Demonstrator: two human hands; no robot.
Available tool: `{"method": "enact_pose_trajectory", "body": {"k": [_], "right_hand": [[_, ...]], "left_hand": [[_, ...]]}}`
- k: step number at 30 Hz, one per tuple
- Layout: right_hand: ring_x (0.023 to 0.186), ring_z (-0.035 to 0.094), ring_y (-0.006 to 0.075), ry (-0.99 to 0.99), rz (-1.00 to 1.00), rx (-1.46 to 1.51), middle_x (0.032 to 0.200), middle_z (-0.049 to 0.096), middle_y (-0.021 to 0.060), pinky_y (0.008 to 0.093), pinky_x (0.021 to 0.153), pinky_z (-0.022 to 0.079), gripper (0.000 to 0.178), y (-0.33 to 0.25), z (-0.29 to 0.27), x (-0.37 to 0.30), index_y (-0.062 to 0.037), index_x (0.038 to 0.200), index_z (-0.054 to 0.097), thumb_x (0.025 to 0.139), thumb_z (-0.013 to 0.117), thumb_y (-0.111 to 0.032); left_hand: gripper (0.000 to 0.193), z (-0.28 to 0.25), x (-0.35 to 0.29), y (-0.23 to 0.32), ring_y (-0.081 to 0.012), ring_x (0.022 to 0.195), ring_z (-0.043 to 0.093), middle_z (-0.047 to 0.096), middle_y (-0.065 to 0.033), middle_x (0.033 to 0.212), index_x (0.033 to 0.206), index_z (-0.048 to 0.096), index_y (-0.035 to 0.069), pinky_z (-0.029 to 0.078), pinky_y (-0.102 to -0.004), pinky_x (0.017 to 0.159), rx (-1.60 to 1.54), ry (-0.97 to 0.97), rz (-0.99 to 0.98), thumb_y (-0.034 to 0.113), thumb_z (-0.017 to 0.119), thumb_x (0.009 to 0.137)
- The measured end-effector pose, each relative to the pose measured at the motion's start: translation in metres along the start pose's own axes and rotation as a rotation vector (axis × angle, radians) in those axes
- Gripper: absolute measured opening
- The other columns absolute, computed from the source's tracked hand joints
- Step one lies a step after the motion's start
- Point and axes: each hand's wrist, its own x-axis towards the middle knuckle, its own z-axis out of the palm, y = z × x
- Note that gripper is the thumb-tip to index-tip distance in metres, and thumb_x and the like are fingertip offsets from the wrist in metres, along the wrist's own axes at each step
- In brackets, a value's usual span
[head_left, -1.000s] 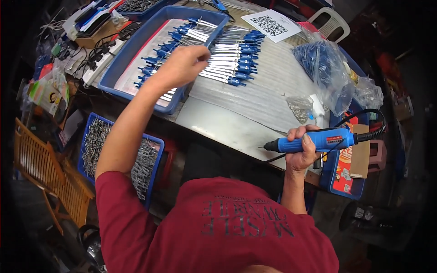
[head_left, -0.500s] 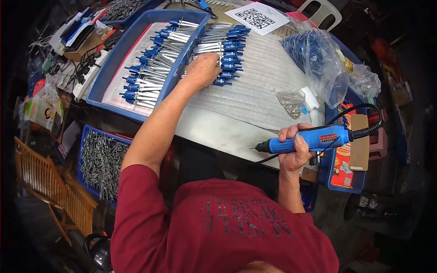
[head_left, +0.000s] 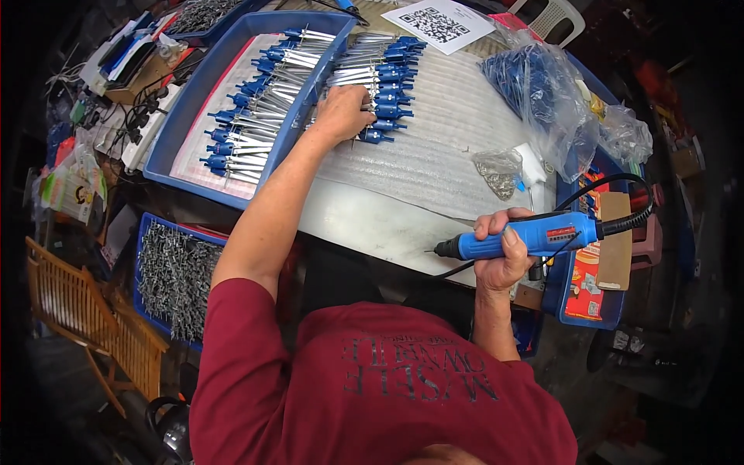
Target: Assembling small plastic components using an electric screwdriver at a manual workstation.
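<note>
My right hand is wrapped round a blue electric screwdriver with a black nose and a thin bit pointing left over the table's front edge. My left hand rests on a row of metal rods with blue plastic ends, laid side by side on the foam-covered table. Its fingers are curled down among the lowest rods, and the palm side is hidden, so what they grip does not show. Just left of that hand stands a blue tray holding more blue-ended rods.
White foam sheet covers the table. On the right lie a small bag of metal parts, a large clear bag of blue pieces and a blue bin. A black cable loops from the screwdriver. Below left sits a bin of small metal parts.
The view has shifted slightly. My left hand stays at the lower rods, where the nearest blue end has moved a little. My right hand holds the screwdriver in the same place.
</note>
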Motion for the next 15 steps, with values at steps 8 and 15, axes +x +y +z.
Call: {"method": "enact_pose_trajectory", "body": {"k": [8,15], "right_hand": [[0.054,0.043,0.0189,0.004,-0.005,-0.011,0.064,0.044,0.0092,0.0297,0.054,0.037,0.033,0.0002,0.0004,0.0006,-0.0022,0.093,0.041,0.064,0.052,-0.011],[0.055,0.043,0.0191,0.014,0.005,-0.023,0.065,0.044,0.0097,0.0292,0.054,0.038,0.033,-0.0006,0.0017,-0.0005,-0.0022,0.094,0.040,0.063,0.051,-0.010]], "left_hand": [[0.023,-0.0060,-0.0030,0.0027,-0.0243,0.085,0.051,0.057,-0.0080,0.082,0.080,0.055,0.006,0.034,-0.0422,0.073,-0.060,-0.027,-0.029,0.018,0.062,0.062],[0.027,-0.0089,-0.0042,0.0035,-0.0241,0.081,0.053,0.057,-0.0086,0.082,0.080,0.056,0.005,0.040,-0.0320,0.069,-0.066,-0.071,-0.016,0.020,0.064,0.059]]}}
